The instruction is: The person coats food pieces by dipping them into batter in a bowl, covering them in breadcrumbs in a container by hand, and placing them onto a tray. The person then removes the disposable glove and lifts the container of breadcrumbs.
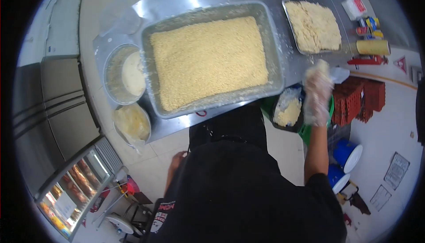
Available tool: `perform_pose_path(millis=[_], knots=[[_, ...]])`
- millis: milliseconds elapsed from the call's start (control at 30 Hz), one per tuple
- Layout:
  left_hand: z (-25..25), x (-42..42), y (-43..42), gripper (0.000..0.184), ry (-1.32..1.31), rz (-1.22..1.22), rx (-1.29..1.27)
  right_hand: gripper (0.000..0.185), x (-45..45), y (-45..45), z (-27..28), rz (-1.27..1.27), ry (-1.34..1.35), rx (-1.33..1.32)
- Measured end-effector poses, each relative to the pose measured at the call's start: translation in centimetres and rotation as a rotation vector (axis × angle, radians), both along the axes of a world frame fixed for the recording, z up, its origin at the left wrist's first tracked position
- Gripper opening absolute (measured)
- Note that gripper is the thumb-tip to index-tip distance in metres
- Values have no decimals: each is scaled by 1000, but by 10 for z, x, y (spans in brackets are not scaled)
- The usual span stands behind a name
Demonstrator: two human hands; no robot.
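My right hand (318, 90), in a clear plastic glove, is above the table edge just below a metal tray (290, 21) of crumb-coated pieces (313, 26). A pale, crumb-covered lump (320, 68) shows at its fingers; blur hides whether it is a held piece or coated fingertips. My left hand (178, 159) hangs low beside my body, apart from the table, with its fingers mostly hidden. Between the two sides sits a large grey tub (275, 52) of yellowish crumbs (210, 59). To its left, a round metal pot (110, 77) contains white batter (133, 74).
A bowl with a plastic bag (133, 123) stands at the table's left corner. Below the right edge are a dark bin with crumbs (288, 110), red crates (354, 99) and blue buckets (347, 154). A tape roll (372, 47) lies far right. A display fridge (75, 190) stands lower left.
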State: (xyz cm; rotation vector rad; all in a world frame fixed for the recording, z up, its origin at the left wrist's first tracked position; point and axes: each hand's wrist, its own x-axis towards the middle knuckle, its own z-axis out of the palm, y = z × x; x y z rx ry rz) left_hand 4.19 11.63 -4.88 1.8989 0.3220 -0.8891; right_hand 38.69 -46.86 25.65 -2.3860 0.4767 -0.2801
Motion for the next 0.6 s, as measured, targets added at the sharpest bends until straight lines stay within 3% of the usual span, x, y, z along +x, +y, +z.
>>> perform_pose_path(millis=[33, 67, 100, 167, 267, 400, 467, 533, 600], knots=[[123, 93, -48, 48, 334, -82, 146, 27, -43, -61, -18, 22, -24, -17], [74, 62, -5, 50, 275, 2, -256, 28, -71, -98, -28, -74, 75, -63], [74, 79, 9, 47, 673, 246, -241, 29, -89, -116, -37, -187, 226, -117], [124, 130, -5, 45, 767, 312, -107, 32, -110, -141, -61, -287, 540, -175], [136, 155, -5, 42, 797, 291, -163, 37, -116, -148, -86, -274, 812, -181], [130, 153, -22, 39, 815, 234, -264, 45, -55, -120, -56, -129, 572, -5], [105, 131, -36, 37, 606, 263, -284, 49, -4, -68, -17, -3, 384, 210], [82, 109, -54, 37, 570, 454, -295, 53, 47, 12, 23, 214, 265, 361], [74, 86, -66, 39, 535, 579, -297, 53, 89, 98, 49, 504, 233, 333]])
